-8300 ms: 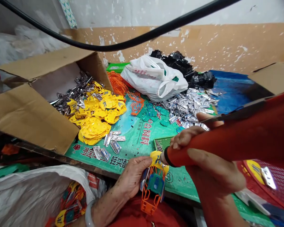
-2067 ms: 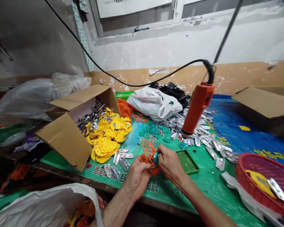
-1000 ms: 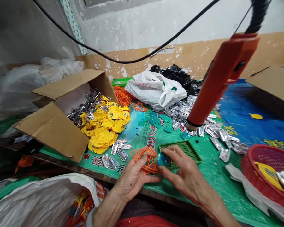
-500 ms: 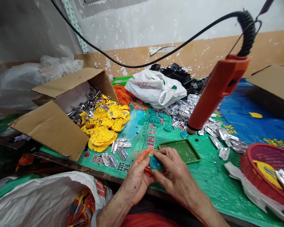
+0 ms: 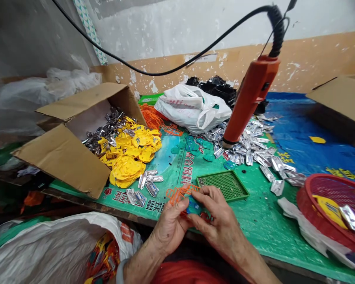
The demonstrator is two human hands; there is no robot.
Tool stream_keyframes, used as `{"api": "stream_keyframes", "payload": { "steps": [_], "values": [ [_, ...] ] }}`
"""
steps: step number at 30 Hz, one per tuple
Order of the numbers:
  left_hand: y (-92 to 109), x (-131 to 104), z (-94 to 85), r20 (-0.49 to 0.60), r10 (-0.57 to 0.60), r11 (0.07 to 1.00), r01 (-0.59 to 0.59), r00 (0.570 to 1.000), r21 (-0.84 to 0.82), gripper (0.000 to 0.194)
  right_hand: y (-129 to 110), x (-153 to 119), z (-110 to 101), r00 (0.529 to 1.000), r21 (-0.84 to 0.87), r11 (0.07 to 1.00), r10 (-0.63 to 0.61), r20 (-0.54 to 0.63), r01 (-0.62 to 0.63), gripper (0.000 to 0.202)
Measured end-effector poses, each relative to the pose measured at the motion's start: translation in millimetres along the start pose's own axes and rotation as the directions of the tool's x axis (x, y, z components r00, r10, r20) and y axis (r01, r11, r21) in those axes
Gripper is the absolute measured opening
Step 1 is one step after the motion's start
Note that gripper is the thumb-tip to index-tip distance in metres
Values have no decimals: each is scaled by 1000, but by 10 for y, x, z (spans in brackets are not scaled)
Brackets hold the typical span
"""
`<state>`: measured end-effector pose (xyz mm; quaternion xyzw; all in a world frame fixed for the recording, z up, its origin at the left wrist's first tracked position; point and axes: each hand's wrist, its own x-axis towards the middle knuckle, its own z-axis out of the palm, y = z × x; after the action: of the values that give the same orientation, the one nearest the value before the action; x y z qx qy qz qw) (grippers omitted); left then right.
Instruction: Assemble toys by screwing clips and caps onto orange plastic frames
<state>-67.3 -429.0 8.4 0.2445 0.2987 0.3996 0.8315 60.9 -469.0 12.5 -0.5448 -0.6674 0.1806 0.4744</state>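
Above the front edge of the table, my left hand (image 5: 171,223) is closed on an orange openwork plastic piece (image 5: 180,192). A blue-green plastic piece (image 5: 194,206) lies against it, pinched between the thumb and fingers of my right hand (image 5: 217,211). Both hands meet at these two pieces, and the fingers partly cover them. Just beyond my right hand sits a green perforated tray (image 5: 238,191) with small dark bits at its left end. A red-orange electric screwdriver (image 5: 250,103) hangs by its cable farther back, its tip over the silver metal parts (image 5: 250,152).
At left, an open cardboard box (image 5: 73,161) spills yellow pieces (image 5: 127,171) and metal parts. A white bag (image 5: 192,108) stands behind. At right are a red basket (image 5: 309,209) and another carton (image 5: 343,96). A large sack (image 5: 56,248) stands below the table edge at left.
The hanging screwdriver has swung left and away from me. My hands stay together on the pieces, and more of the orange one now shows. The view has shifted slightly.
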Motion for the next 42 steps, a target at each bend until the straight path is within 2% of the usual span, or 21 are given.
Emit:
{"api": "stream_keyframes", "payload": {
  "steps": [4, 13, 16, 20, 23, 25, 26, 27, 28, 29, 30, 31, 32, 33, 34, 35, 36, 37, 38, 40, 42],
  "values": [
    [-14, 15, 10, -18, -8, 1000, 8, 1000, -13, 30, 8, -8, 0, 1000, 80, 996, 24, 14, -25, 37],
    [3, -13, -9, 8, -122, 991, 122, 992, 56, 29, 86, -91, -8, 1000, 49, 999, 23, -14, -22, 41],
    [-2, -36, 21, 37, -116, 985, 111, 993, 129, 34, 102, -189, 52, 999, 22, 999, 30, -41, -29, 38],
    [-20, -40, 74, 8, -106, 981, 103, 994, 167, 40, 90, -310, 124, 996, -76, 997, 28, -81, -35, 42],
    [-21, -37, 77, -15, -164, 970, 164, 986, 179, 38, 21, -329, 36, 997, -65, 996, 69, 39, -67, 50],
    [-13, -34, 60, 0, -206, 960, 202, 978, 195, 39, -43, -295, -137, 987, -51, 996, 77, 138, -71, 49],
    [-8, -31, 48, 8, -219, 955, 213, 976, 206, 38, -70, -261, -259, 989, -69, 995, 78, 129, -70, 44],
    [-4, -26, 35, 9, -226, 952, 219, 974, 216, 36, -85, -214, -401, 997, -105, 993, 63, 33, -60, 37],
    [-2, -20, 23, 1, -228, 949, 222, 974, 222, 34, -86, -150, -559, 987, -147, 986, 57, -149, -79, 33],
    [0, -13, 13, -11, -228, 949, 225, 974, 223, 33, -67, -67, -727, 933, -184, 973, 65, -355, -138, 32],
    [0, -7, 5, -22, -228, 949, 228, 973, 220, 33, -29, 36, -895, 841, -209, 958, 55, -538, -196, 37],
    [0, -1, 0, -27, -228, 950, 228, 973, 215, 33, 26, 158, -1057, 752, -238, 952, -12, -659, -193, 45],
    [0, 3, -2, -26, -225, 951, 225, 974, 210, 33, 95, 298, -1202, 705, -217, 959, -27, -708, -182, 58],
    [1, 4, -2, -22, -220, 953, 220, 975, 207, 34, 169, 451, -1323, 698, -204, 967, -41, -715, -153, 69],
    [3, 4, 0, -14, -215, 955, 213, 976, 206, 34, 239, 610, -1414, 713, -164, 976, -12, -701, -145, 78],
    [5, 2, 4, -3, -211, 956, 207, 978, 209, 34, 299, 771, -1473, 751, -70, 991, 42, -659, -118, 83],
    [9, -2, 8, 7, -208, 955, 202, 978, 216, 34, 343, 926, -1500, 814, 67, 996, 86, -575, -59, 83],
    [12, -6, 12, 17, -209, 954, 200, 978, 224, 34, 369, 1069, -1498, 878, 203, 979, 95, -470, 3, 77],
    [16, -11, 15, 26, -210, 953, 198, 977, 231, 34, 378, 1195, -1472, 915, 262, 965, 99, -392, 8, 65],
    [23, -18, 17, 41, -209, 951, 193, 977, 242, 35, 363, 1382, -1366, 946, 390, 919, 170, -275, -52, 50],
    [31, -19, 16, 44, -209, 950, 192, 977, 247, 35, 339, 1468, -1228, 938, 434, 896, 229, -261, -98, 48]
  ]
}}
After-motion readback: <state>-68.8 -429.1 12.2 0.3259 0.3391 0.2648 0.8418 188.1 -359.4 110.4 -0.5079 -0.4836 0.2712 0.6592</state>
